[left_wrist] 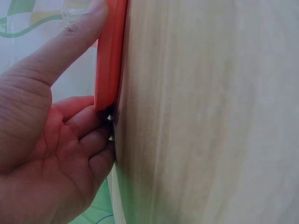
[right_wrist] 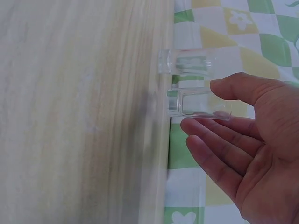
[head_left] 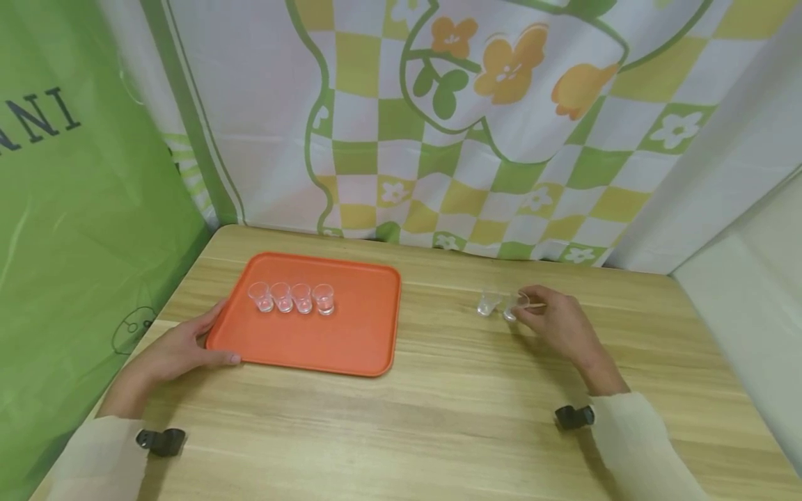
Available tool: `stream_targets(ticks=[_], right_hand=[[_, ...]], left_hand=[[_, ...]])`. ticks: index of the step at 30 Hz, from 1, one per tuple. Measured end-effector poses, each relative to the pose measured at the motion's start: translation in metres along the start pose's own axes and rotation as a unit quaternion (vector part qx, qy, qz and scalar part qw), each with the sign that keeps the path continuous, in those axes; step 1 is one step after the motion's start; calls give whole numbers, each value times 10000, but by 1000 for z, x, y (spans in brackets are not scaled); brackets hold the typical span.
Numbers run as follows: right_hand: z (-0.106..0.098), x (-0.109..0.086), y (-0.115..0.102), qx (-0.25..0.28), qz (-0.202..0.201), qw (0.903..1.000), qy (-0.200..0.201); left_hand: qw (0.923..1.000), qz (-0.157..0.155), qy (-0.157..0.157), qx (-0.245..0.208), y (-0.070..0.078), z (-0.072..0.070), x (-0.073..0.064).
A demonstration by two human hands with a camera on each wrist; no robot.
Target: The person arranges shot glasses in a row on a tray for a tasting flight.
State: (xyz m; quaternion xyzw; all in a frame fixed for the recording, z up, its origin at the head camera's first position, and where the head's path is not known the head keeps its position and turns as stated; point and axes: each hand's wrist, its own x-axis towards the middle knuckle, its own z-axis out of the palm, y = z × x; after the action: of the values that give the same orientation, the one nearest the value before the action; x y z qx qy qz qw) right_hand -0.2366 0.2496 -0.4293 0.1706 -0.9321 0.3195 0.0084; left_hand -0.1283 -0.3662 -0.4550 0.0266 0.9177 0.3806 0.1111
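An orange tray (head_left: 357, 334) lies on the left part of the table, bearing a row of several small clear shot glasses (head_left: 324, 299). My left hand (head_left: 182, 351) holds its near left corner, thumb along the front edge and fingers at the left side; the left wrist view shows the thumb over the tray rim (left_wrist: 106, 79). To the right of the tray, my right hand (head_left: 557, 320) pinches a shot glass (right_wrist: 196, 103) near its rim between thumb and fingers. Close beside it stands another upright shot glass (head_left: 486, 304), untouched.
The wooden table (head_left: 388, 431) has its back edge against a patterned curtain (head_left: 420, 174). A green cloth (head_left: 81, 195) hangs on the left, and a pale wall (head_left: 745, 278) is at the right. Bare tabletop lies between the tray and the right-hand glasses.
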Motion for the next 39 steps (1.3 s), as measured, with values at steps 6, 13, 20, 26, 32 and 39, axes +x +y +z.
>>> stream_targets(ticks=[6,13,20,26,32,39], right_hand=[[-1,-5,-8,-71,-62,9999,70],[-3,-9,-21,-28,-200,9997,127],[-1,-11,-32,64,-172,9998,100],[6,-11,-41,68,-274,9996,27],[11,-8,-50,140,-449,9989,-40],[18,-3,-60,291,-589,9978,-78]], left_hand=[[10000,-45,-13,20,-4,1,2],[10000,-65,-34,21,-2,0,2],[10000,-42,-34,54,-1,0,2],[10000,-19,-43,11,0,1,1],[10000,-25,-88,31,-2,0,2],[9999,-14,-106,-16,-4,-1,3]])
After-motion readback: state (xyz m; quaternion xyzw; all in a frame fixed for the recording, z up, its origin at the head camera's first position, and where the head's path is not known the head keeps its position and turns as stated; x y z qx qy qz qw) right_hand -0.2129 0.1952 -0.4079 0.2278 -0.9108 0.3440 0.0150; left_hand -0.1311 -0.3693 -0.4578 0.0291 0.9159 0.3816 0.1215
